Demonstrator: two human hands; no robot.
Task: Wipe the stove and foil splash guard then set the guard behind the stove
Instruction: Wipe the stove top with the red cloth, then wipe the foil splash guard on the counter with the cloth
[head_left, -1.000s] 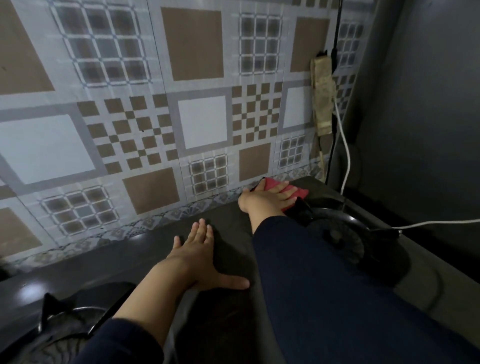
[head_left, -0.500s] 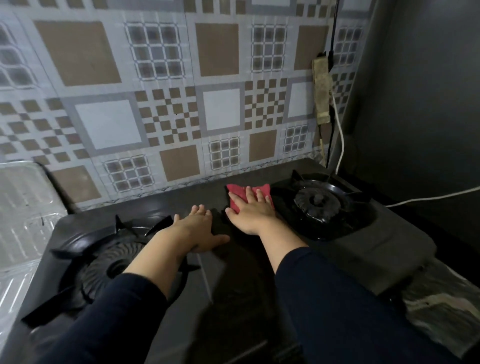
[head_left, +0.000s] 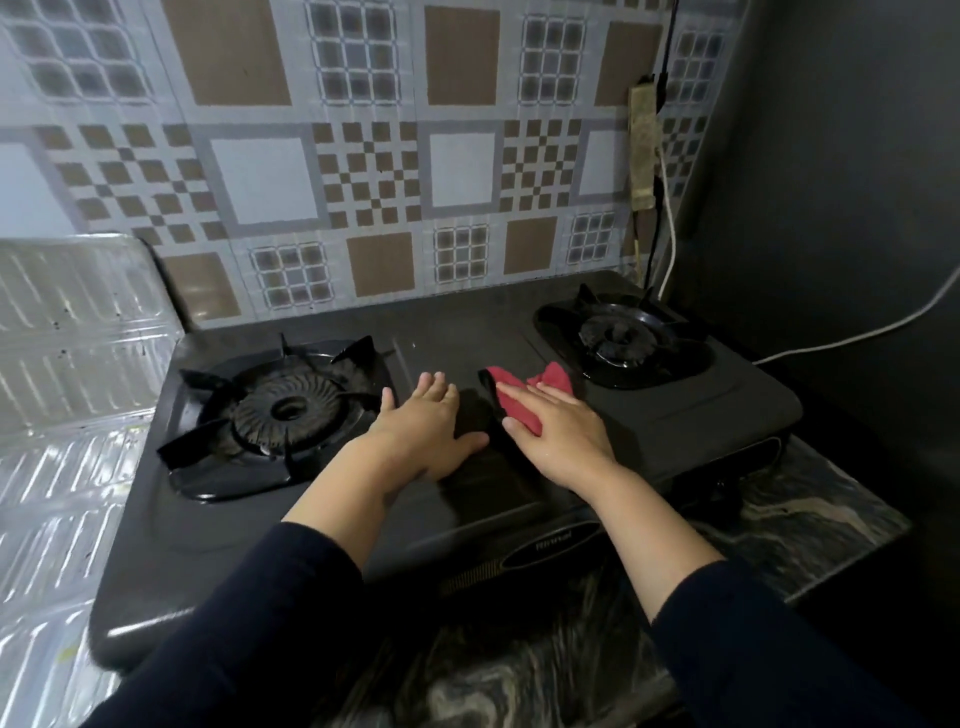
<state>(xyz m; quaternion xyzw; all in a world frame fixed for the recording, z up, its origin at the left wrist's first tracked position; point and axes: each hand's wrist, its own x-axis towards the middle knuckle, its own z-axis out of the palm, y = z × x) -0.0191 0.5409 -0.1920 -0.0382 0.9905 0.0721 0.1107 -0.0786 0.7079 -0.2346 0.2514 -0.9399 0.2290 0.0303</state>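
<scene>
Back wall: patterned tiles in brown, white and grey squares.
Right wall: plain dark surface.
Countertop: dark marbled stone.
Corner: grimy power strip mounted upright, white cable trailing right.

R hand flat on red cloth, mid stove | L hand flat beside | foil guard left of stove
</scene>
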